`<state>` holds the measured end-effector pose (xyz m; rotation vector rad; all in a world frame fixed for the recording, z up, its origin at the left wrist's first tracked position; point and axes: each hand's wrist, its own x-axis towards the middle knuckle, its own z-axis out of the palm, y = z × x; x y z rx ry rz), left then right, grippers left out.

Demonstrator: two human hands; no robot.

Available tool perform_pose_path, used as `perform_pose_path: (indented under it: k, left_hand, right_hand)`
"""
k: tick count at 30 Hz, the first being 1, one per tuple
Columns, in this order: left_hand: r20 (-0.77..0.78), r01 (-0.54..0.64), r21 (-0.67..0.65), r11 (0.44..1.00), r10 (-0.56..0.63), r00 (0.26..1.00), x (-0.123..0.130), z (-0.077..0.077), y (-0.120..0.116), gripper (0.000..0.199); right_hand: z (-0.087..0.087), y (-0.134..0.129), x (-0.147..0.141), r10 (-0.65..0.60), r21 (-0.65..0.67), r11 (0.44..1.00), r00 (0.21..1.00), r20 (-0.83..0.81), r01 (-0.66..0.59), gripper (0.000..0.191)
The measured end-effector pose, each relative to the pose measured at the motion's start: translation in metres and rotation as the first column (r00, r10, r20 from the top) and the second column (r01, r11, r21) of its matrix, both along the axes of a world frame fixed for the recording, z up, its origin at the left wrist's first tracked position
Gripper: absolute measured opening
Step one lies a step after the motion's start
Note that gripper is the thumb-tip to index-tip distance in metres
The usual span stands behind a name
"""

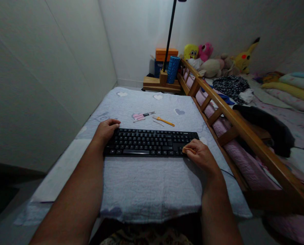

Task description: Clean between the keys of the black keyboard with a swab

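Note:
A black keyboard point(147, 143) lies across the cloth-covered table. My left hand point(107, 130) grips its upper left corner, the fingers curled past the edge and the thumb near the top row. Over the keyboard's lower right part, my right hand point(197, 151) pinches a small orange-brown cloth point(189, 149) that touches the keys there. Behind the keyboard lie a yellow-handled brush point(167, 121), a thin pale stick point(158, 123), black-handled tweezers point(149, 113) and a pink item point(138, 116) too small to identify.
A wooden bed rail point(226, 109) runs along the table's right side, with plush toys point(210, 66) and bedding beyond. A lamp pole point(169, 37), an orange box point(166, 53) and a blue roller point(173, 69) stand behind the table. White panels point(49, 68) rise at left.

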<state>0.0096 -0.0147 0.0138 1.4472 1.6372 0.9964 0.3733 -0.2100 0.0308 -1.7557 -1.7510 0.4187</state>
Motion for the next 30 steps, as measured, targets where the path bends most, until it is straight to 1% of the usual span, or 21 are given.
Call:
perform_pose_path:
  k: [3,6,11,14,19,22,30]
  left_hand:
    - [-0.014,0.001,-0.005,1.000,-0.001,1.000,0.000,0.000,0.001,0.020]
    - [-0.025,0.006,-0.003,1.000,-0.006,1.000,-0.001,-0.001,0.002,0.021]
    - [-0.025,0.014,0.009,1.000,-0.014,1.000,-0.003,-0.005,0.005,0.023]
    - [-0.019,0.018,0.000,1.000,-0.018,1.000,-0.004,-0.007,0.005,0.024]
    - [0.000,0.020,0.007,1.000,-0.020,1.000,-0.003,-0.007,0.004,0.025]
    - [0.001,0.022,0.000,1.000,-0.022,1.000,-0.003,-0.007,0.004,0.026]
    - [-0.011,0.023,0.000,1.000,-0.023,1.000,-0.004,-0.007,0.006,0.024]
  right_hand:
    - [0.001,0.000,0.000,0.023,-0.036,0.999,1.000,0.014,-0.023,0.016]
    - [0.000,-0.002,0.005,-0.003,-0.046,0.999,0.999,0.040,0.005,0.019]
    - [-0.001,-0.004,0.011,-0.054,-0.017,0.998,0.996,0.068,0.055,0.019]
    - [-0.002,-0.006,0.008,-0.052,-0.021,0.998,0.998,0.044,0.053,0.017]
    - [-0.002,-0.006,0.001,-0.007,-0.053,0.999,1.000,-0.026,0.006,0.014]
    - [-0.003,-0.006,0.002,0.000,-0.065,0.998,1.000,-0.011,0.000,0.014]
    - [0.002,-0.012,0.014,-0.052,-0.068,0.996,0.998,0.024,0.054,0.016]
